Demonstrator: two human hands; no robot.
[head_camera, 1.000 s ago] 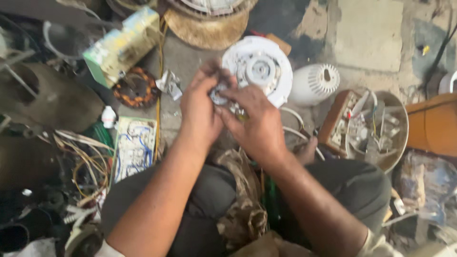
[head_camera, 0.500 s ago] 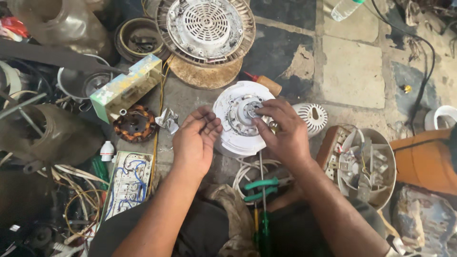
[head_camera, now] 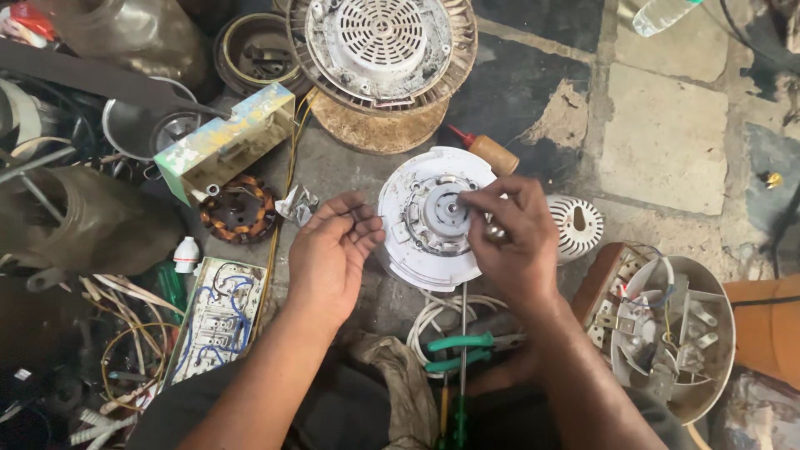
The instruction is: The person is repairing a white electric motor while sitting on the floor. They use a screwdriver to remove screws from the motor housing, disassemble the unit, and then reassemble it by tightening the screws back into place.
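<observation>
A white round fan motor housing lies on the floor with its grey metal hub facing up. My right hand rests over its right side, thumb and forefinger pinched together at the hub's centre. A small shiny metal part shows under its curled fingers. Just left of the housing, my left hand hovers palm up with loosely curled fingers and nothing visible in them.
Green-handled pliers, a screwdriver and a white cable coil lie by my knees. Nearby are a white slotted cap, a bowl of parts, a copper stator, a circuit board, a box and a fan grille.
Both hands came down from working a small part together in front of me. The right hand settled on the motor hub, and the left drew off to the housing's left.
</observation>
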